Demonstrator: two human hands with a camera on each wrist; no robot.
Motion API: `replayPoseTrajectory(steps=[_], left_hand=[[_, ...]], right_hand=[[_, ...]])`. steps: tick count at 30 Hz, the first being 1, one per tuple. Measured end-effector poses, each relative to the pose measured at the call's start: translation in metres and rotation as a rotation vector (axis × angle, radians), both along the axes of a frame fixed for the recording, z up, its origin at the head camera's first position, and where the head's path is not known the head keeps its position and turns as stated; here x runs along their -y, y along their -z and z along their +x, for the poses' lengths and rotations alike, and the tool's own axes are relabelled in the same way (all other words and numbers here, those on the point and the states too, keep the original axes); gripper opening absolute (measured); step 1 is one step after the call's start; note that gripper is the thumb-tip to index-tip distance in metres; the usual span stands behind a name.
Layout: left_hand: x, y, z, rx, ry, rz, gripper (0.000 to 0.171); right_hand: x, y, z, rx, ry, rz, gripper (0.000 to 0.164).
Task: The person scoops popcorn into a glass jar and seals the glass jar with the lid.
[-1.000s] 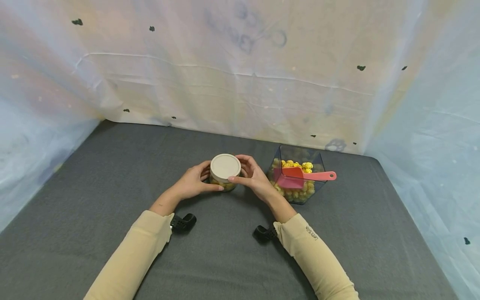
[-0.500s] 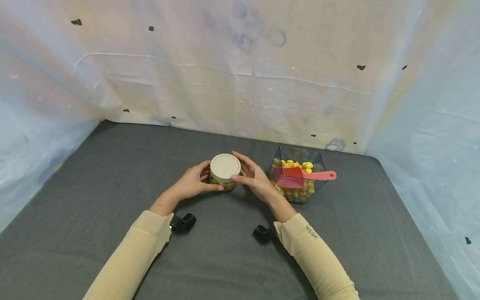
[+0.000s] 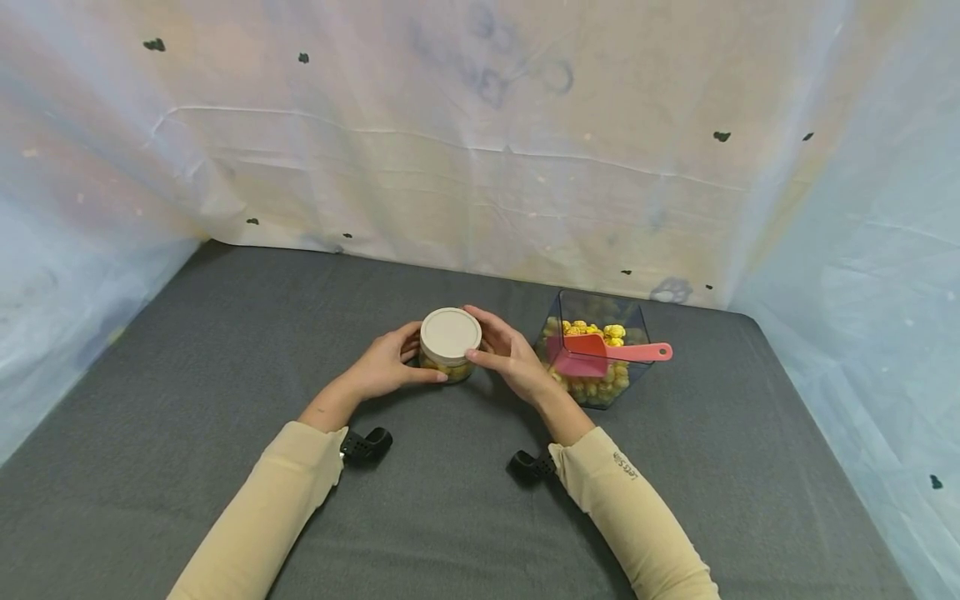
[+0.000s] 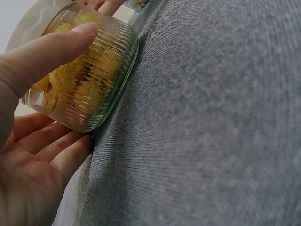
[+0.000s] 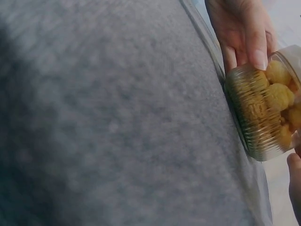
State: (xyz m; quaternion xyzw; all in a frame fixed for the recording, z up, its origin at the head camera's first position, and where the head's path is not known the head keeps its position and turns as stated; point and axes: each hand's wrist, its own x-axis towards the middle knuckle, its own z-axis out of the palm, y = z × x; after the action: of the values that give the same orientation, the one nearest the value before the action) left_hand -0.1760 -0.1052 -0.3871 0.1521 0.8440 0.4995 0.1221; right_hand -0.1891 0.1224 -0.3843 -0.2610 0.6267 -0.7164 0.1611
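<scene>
A ribbed glass jar of yellow popcorn stands upright on the grey table, capped by a cream lid. My left hand grips the jar from the left, thumb across its front glass. In the left wrist view that thumb lies along the jar, with the other fingers behind. From the right, my right hand holds the lid's rim, thumb at the front and index finger at the back. The right wrist view shows the jar and only part of the right hand.
To the right stands a clear square container of yellow popcorn. A red scoop rests in it, its pink handle sticking out over the right rim. Pale sheeting hangs behind the table and on both sides.
My right thumb has slid a little rightward along the lid's front rim, and the index finger leftward along the back. The left hand and the jar have stayed in place.
</scene>
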Motion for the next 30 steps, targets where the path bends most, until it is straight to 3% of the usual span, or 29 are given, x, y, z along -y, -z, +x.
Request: replayPoseTrajectory(steps=[8, 15, 21, 30], left_hand=[[0.0006, 0.0014, 0.0002, -0.016, -0.001, -0.001, 0.089], [-0.0001, 0.0002, 0.0005, -0.01, -0.006, -0.006, 0.089], [-0.0006, 0.0005, 0.0003, 0.0, -0.009, 0.005, 0.089], [0.0001, 0.0002, -0.001, 0.01, -0.047, 0.022, 0.089]], right_hand=[[0.0025, 0.0017, 0.0007, 0.022, 0.065, 0.015, 0.07], [0.0023, 0.0032, -0.0013, -0.022, -0.006, 0.035, 0.084], [0.0026, 0.0031, -0.0012, -0.024, -0.01, 0.071, 0.076], [0.0039, 0.0023, 0.0024, -0.102, 0.086, 0.181, 0.069]])
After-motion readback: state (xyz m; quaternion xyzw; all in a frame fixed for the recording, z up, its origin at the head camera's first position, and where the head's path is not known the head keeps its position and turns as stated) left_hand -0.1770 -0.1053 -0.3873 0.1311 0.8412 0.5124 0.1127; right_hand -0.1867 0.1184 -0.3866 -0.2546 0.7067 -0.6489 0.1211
